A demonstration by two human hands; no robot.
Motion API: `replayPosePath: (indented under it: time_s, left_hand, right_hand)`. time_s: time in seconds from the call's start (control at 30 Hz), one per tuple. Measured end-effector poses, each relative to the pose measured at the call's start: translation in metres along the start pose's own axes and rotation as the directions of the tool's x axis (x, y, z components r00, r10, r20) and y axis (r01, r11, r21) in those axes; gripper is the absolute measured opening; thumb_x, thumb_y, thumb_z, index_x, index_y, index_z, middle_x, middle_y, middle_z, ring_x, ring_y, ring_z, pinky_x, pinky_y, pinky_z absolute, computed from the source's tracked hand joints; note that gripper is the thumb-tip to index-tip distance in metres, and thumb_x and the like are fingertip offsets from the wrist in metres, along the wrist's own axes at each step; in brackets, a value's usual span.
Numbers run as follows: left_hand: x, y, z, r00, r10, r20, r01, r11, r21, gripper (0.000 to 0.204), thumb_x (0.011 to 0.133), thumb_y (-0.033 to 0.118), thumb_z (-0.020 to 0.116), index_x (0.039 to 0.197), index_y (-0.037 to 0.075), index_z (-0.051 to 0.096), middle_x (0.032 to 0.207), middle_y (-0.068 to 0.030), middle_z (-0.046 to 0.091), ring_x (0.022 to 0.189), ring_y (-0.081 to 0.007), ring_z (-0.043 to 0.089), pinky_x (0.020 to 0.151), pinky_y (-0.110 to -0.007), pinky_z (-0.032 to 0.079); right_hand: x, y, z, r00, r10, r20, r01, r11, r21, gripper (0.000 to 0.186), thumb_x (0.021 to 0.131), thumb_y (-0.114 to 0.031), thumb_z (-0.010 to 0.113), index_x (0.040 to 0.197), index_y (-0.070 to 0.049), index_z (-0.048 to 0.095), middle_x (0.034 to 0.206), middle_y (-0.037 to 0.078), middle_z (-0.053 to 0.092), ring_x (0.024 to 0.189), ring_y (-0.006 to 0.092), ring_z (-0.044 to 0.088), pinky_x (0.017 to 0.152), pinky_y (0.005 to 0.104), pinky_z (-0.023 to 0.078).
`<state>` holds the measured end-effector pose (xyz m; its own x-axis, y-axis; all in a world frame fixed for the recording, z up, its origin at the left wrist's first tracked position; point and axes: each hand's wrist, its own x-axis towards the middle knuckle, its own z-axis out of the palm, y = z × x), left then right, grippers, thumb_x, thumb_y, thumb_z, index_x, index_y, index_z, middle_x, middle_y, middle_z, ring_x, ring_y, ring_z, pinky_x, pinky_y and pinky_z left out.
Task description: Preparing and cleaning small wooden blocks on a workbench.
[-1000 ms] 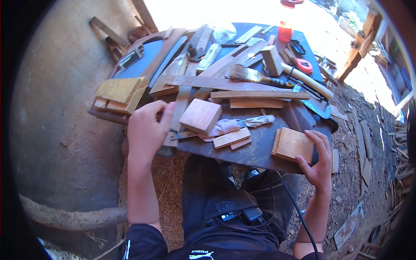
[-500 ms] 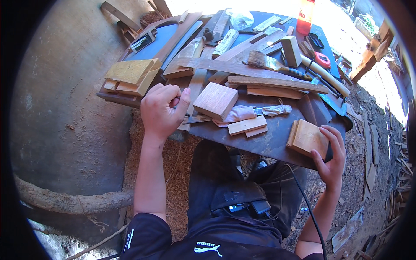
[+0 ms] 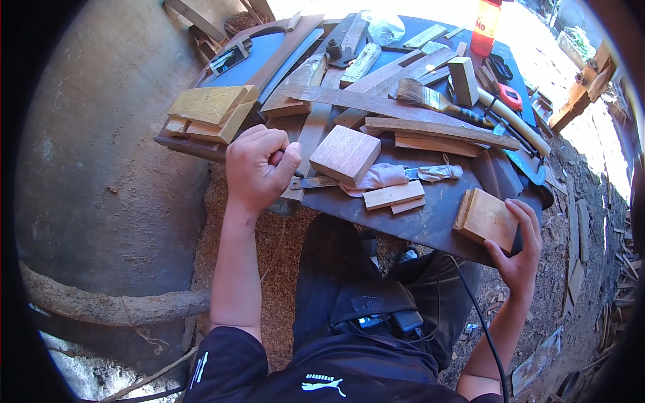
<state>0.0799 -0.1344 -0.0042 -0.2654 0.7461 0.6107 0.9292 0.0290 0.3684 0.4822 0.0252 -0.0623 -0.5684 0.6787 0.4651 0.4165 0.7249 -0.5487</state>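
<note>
My left hand (image 3: 261, 164) is closed in a fist above the table's near left edge. A small dark bit shows between its thumb and fingers, too little to name. Just right of it lie a square pale wooden block (image 3: 345, 154) and a flat metal strip (image 3: 316, 182). At the table's near right corner my right hand (image 3: 523, 245) grips the right side of a light wooden block (image 3: 492, 216), thumb at its front and fingers behind. Between the hands, two small wood pieces (image 3: 393, 195) lie beside a cloth-wrapped tool (image 3: 403, 175).
Wooden strips (image 3: 440, 133), a wide paintbrush (image 3: 430, 97), a red tape measure (image 3: 510, 98) and a red bottle (image 3: 485, 28) crowd the dark table (image 3: 430, 225). A yellowish wooden piece (image 3: 208, 107) rests at the left. A black cable (image 3: 477, 309) hangs by my right arm.
The table and its things sit slightly farther right in view. Both hands keep nearly the same pose, the right one still on the wooden block.
</note>
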Motion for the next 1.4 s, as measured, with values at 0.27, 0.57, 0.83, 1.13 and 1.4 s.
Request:
replayPosePath:
  time_s: [0.27, 0.57, 0.83, 1.13, 1.4]
  left_hand:
    - [-0.0016, -0.0041, -0.0004, 1.000, 0.015, 0.003, -0.015, 0.999, -0.034, 0.034, 0.085, 0.014, 0.069, 0.064, 0.002, 0.046, 0.059, -0.0064, 0.040, 0.057, -0.0196, 0.041, 0.055, -0.035, 0.032]
    - [-0.0043, -0.0029, -0.0014, 0.999, -0.028, -0.028, 0.026, 0.998, -0.063, 0.029, 0.087, 0.015, 0.072, 0.067, 0.000, 0.056, 0.061, -0.0052, 0.046, 0.058, -0.0156, 0.046, 0.055, -0.031, 0.035]
    - [-0.0056, -0.0042, 0.0007, 0.996, -0.031, -0.086, 0.025, 0.997, -0.070, 0.027, 0.084, 0.019, 0.076, 0.066, 0.004, 0.063, 0.059, -0.0046, 0.052, 0.058, -0.0180, 0.052, 0.054, -0.033, 0.039]
    - [-0.0072, -0.0007, 0.0004, 0.989, -0.090, -0.120, 0.068, 0.982, -0.175, 0.022, 0.087, 0.019, 0.077, 0.077, 0.002, 0.068, 0.069, -0.0069, 0.063, 0.067, -0.0182, 0.061, 0.062, -0.031, 0.046]
    - [-0.0093, -0.0021, 0.0008, 0.984, -0.127, -0.122, 0.099, 0.972, -0.215, 0.023, 0.088, 0.020, 0.079, 0.079, 0.002, 0.068, 0.071, -0.0048, 0.065, 0.067, -0.0130, 0.062, 0.064, -0.027, 0.048]
  right_hand:
    - [0.0002, -0.0027, -0.0012, 1.000, 0.002, 0.002, -0.002, 1.000, -0.014, 0.069, 0.069, -0.024, 0.088, 0.129, -0.003, 0.062, 0.126, 0.016, 0.063, 0.118, 0.0345, 0.061, 0.103, 0.0441, 0.046]
    - [-0.0041, -0.0011, 0.0012, 1.000, 0.014, -0.027, -0.015, 0.999, -0.034, 0.073, 0.067, -0.023, 0.091, 0.131, -0.005, 0.062, 0.128, 0.016, 0.063, 0.120, 0.0349, 0.061, 0.103, 0.0447, 0.047]
    - [-0.0033, -0.0035, 0.0020, 1.000, 0.002, -0.025, -0.003, 0.999, -0.054, 0.072, 0.069, -0.026, 0.090, 0.131, -0.005, 0.062, 0.128, 0.016, 0.063, 0.120, 0.0350, 0.061, 0.103, 0.0447, 0.047]
    - [-0.0030, -0.0018, 0.0018, 0.999, -0.010, -0.040, 0.006, 0.996, -0.087, 0.075, 0.067, -0.030, 0.092, 0.131, -0.005, 0.062, 0.128, 0.014, 0.063, 0.120, 0.0348, 0.059, 0.104, 0.0456, 0.046]
    - [-0.0044, -0.0017, 0.0041, 0.997, -0.004, -0.076, -0.004, 0.994, -0.106, 0.074, 0.067, -0.028, 0.092, 0.131, -0.005, 0.062, 0.129, 0.014, 0.062, 0.121, 0.0347, 0.058, 0.104, 0.0453, 0.045]
